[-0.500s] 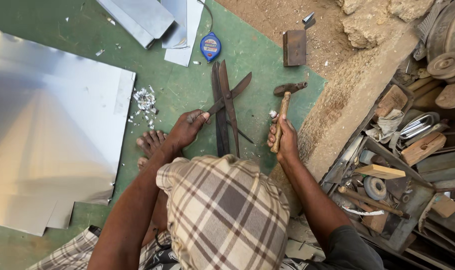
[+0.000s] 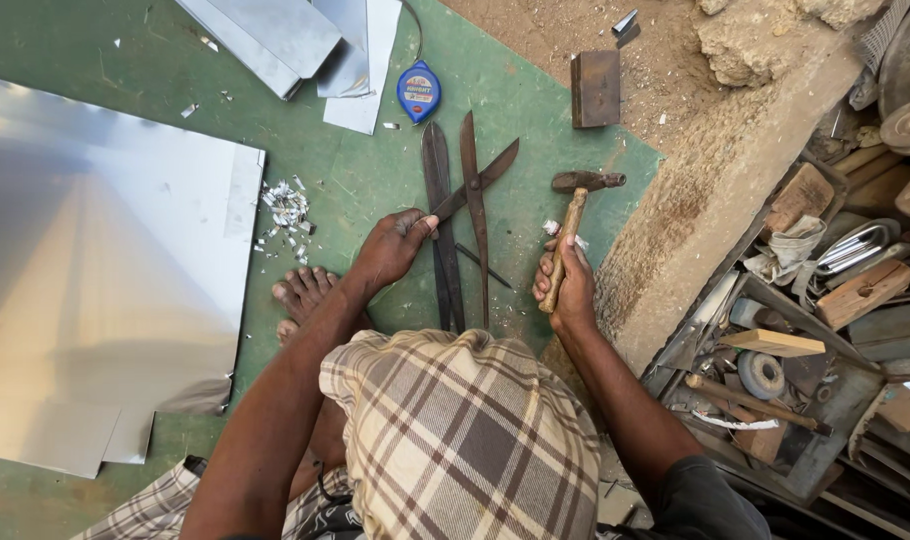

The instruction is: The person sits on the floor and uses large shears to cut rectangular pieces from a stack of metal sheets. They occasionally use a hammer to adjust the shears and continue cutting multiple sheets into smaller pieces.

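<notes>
Hands work low over a green floor (image 2: 375, 180). The right hand (image 2: 567, 285) is closed tight around the wooden handle of a hammer (image 2: 573, 225). The hammer lies with its dark metal head away from the person, close to the edge of the green floor, and a small scrap of white stuff sits just beside the handle. The left hand (image 2: 390, 248) rests on a pair of big metal shears (image 2: 465, 215). Its fingers (image 2: 423, 222) curl over one thin handle, touching it, but I cannot tell if they grip it all the way. The shears lie on the green floor between the two hands, with long dark blades pointing away from the person. A blue tape measure (image 2: 419, 92) sits past the tips of the blades. A dark metal block (image 2: 596, 88) lies near the hammer head, on the brown dirt. A bare foot (image 2: 303, 295) shows just beside the left arm. Near it is a little pile of shiny metal bits (image 2: 285, 210). A big shiny metal sheet (image 2: 95, 270) covers the floor on the left. On the right, a messy box of tools and wood pieces (image 2: 805, 330) sits well apart from the hands.
</notes>
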